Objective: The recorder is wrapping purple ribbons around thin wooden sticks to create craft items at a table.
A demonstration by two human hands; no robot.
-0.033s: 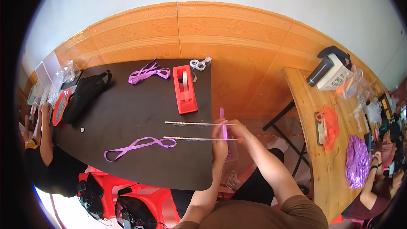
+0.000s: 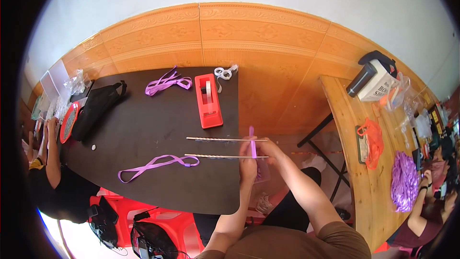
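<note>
A purple ribbon strip (image 2: 253,149) crosses two slim, parallel rods (image 2: 225,139), just beyond the three o'clock edge of a black worktop (image 2: 158,120). My left hand (image 2: 247,164) reaches up from near seven o'clock, fingers curled beside the strip; my right hand (image 2: 269,150) slants in from near five, at the rods' three o'clock ends. I cannot tell what either grip pinches. A wooden worktop (image 2: 340,115) stands at three o'clock, orange wall panelling (image 2: 258,29) at twelve.
</note>
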